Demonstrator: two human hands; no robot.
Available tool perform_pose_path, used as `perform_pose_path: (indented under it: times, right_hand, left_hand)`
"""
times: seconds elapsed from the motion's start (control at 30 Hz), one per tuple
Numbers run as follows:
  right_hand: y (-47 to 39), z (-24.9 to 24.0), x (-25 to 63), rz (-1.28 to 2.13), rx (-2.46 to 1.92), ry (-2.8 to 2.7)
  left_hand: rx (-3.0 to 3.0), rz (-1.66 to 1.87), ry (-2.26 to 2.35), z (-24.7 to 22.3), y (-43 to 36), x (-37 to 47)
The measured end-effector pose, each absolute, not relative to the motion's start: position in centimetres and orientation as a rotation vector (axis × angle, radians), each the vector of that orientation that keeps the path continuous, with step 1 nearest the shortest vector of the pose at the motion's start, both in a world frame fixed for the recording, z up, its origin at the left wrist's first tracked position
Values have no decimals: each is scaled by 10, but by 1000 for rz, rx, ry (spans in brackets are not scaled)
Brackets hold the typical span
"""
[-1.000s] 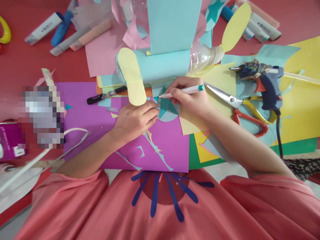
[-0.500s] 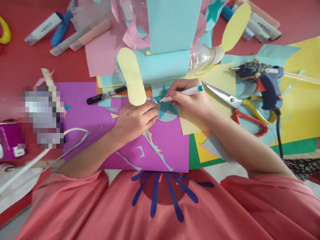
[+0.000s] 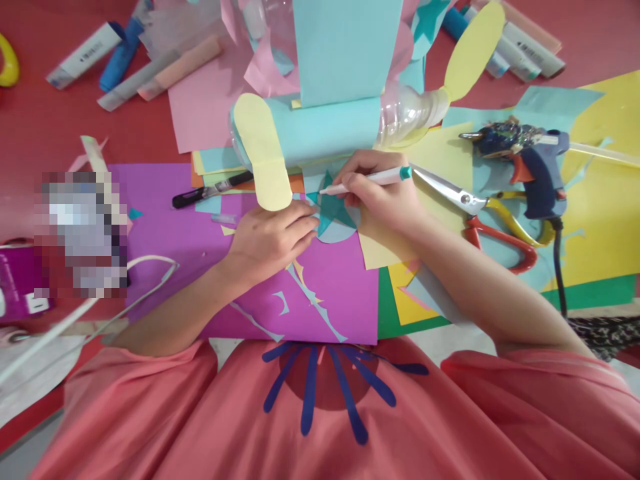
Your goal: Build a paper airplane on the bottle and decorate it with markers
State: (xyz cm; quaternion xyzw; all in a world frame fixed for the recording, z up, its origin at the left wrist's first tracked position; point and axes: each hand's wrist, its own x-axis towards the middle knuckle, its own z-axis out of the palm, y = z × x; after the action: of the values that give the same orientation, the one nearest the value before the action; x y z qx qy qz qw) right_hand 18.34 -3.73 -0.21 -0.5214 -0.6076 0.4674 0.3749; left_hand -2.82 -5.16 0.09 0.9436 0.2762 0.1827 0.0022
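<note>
A white marker (image 3: pixel 377 179) with a green end is pinched in my right hand (image 3: pixel 387 190), its tip on a teal star (image 3: pixel 336 208). The star is coloured on a light blue paper piece (image 3: pixel 340 235) with a rounded lower edge. My left hand (image 3: pixel 275 237) lies flat with outstretched fingers, the fingertips at the left edge of that piece. Just above it hangs a pale yellow paper strip (image 3: pixel 265 153), attached at one end of a clear plastic bottle (image 3: pixel 407 117) wrapped in light blue paper. Beneath my hands spreads purple paper (image 3: pixel 345 287).
Scissors (image 3: pixel 470 200) lie right of my right hand, beside a blue glue gun (image 3: pixel 543 173) with a black cord. Several markers (image 3: pixel 85 55) rest at the upper left. A black pen (image 3: pixel 210 190) and paper scraps (image 3: pixel 315 303) lie about. A blurred-out object (image 3: pixel 85 233) sits at left.
My right hand has shifted slightly upward with the marker, whose tip is a little higher on the star. My left hand stays in place.
</note>
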Motion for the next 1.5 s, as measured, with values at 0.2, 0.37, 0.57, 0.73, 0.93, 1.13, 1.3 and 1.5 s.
perform_pose_path:
  times: [0.2,0.37,0.57,0.73,0.93,1.13,1.3,1.5]
  right_hand:
    - [-38,-1,184,1222,-1324,-1568]
    - [-38,0,184,1220,-1318,-1615]
    - [-37,2,185,1257,-1280,-1623]
    - [-37,2,186,1260,-1283,-1631]
    - [-38,0,185,1205,-1312,-1599]
    - [-39,-3,183,1154,-1327,-1544]
    - [-39,-3,184,1152,-1356,-1559]
    - [-40,1,185,1168,-1330,-1606]
  left_hand:
    - [2938,603,865,0,-52,-28]
    - [2962,661,856,-1,-51,-28]
    - [2987,733,810,3,-51,-25]
    - [2975,685,833,2,-52,-26]
    - [2952,666,852,1,-52,-27]
    - [2957,676,853,0,-52,-27]
    - [2923,577,889,-1,-52,-29]
    - [2949,607,873,1,-52,-28]
